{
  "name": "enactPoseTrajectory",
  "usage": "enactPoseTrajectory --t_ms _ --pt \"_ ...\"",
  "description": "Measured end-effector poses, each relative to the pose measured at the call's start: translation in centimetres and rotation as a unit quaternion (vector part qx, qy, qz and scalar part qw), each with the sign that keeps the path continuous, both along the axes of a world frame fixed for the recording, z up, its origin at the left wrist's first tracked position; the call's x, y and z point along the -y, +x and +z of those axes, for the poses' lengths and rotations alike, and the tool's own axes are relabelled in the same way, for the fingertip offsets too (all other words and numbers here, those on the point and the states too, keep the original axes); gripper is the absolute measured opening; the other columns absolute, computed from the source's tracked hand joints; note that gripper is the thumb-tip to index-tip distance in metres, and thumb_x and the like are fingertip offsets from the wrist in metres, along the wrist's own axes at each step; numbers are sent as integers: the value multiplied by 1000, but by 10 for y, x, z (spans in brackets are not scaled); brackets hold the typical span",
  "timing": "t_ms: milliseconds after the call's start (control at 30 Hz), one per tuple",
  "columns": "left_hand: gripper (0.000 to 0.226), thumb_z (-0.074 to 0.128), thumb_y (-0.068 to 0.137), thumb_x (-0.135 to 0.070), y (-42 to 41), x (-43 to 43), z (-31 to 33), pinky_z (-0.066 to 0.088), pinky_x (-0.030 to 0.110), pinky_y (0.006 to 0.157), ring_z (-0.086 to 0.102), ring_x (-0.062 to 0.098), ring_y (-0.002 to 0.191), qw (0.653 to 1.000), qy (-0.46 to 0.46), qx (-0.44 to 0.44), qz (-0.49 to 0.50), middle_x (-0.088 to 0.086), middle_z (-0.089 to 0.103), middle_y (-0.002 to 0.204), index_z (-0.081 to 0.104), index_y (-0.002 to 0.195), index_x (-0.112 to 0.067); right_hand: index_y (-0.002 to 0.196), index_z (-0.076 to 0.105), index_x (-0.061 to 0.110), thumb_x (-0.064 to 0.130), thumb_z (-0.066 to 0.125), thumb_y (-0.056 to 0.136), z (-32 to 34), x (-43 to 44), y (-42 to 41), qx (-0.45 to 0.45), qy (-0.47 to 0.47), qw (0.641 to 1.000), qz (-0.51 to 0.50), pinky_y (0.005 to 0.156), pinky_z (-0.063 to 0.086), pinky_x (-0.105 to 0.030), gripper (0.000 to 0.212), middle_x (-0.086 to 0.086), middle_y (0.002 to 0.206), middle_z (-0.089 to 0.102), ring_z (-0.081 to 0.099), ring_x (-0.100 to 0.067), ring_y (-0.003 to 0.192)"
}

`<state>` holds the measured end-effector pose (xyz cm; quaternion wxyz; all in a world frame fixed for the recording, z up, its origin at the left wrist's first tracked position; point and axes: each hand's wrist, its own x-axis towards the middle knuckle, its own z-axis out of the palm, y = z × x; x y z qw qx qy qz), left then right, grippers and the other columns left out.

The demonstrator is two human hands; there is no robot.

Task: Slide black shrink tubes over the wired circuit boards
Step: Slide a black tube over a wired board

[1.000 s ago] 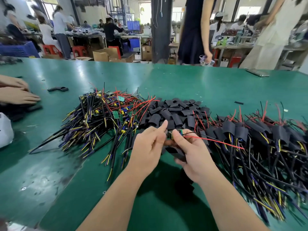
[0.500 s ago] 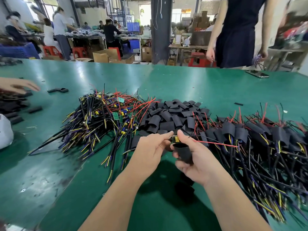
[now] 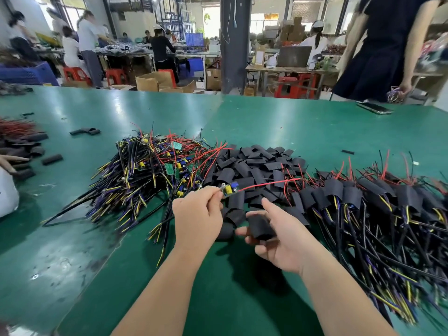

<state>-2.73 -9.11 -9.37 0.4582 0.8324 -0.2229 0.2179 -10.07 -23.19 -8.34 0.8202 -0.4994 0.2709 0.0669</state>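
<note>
While left grip (image 3: 197, 214) pinches a bare circuit board (image 3: 229, 190) and right grip (image 3: 278, 241) holds a shrink tube (image 3: 260, 225), sleeved boards (image 3: 388, 197) lie right of the tube pile (image 3: 254, 161), unsleeved boards (image 3: 155, 166) left.

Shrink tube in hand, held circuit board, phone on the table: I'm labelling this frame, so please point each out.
shrink tube (image 3: 260, 226): head view, middle of its black wall.
circuit board (image 3: 228, 189): head view, its yellow component.
phone (image 3: 374, 108): head view, screen centre.

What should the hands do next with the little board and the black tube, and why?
Probably the right hand should lift its black tube to the red wire and thread it toward the board. The left hand pinches the board bare, and the tube sits apart, just below.
</note>
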Motion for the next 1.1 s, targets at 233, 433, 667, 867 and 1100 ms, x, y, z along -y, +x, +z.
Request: enactPoseTrajectory --t_ms 233,433,667,867,1100 --pt "23 46 89 -24 7 -6 -1 49 43 68 51 3 55 999 -47 -8 22 -15 56 57 66 78 -21 112 65 19 12 38 103 -1 0 0 102 -40 994 18 54 50 -22 29 -15 106 59 60 -22 81" --pt "23 50 92 -20 11 -9 -4 42 19 59 58 5 63 998 -53 -11 -13 -16 59 59 58 75 -31 103 73 26 19 37 104 5 14 -1 162 13 986 -49 69 56 -24 36 -7 112 56 60 -17 83" --pt "26 54 95 -6 12 -10 -3 34 6 53 53 -4 55 995 -98 -11 -35 -17 61 63 62 83 -28 107 58 11 13 49 98 7 32 -1 219 63 954 -193 83 57 -42 12 -11 81 69 71 -33 91" --pt "26 53 96 -6 12 -9 -3 30 8 49 47 -2 50 991 -120 -32 -48 -14 60 62 63 82 -25 90 55 3 19 49 99 14 40 -4 260 193 899 -296 84 56 -49 20 -10 75 69 71 -29 94" --pt "26 53 96 -7 10 -9 -1 30 9 48 48 0 50 992 -109 -26 -53 -14 60 63 62 80 -26 120 54 -5 18 53 96 20 38 -7 287 260 867 -312 73 60 -36 33 -23 96 71 71 -27 95"
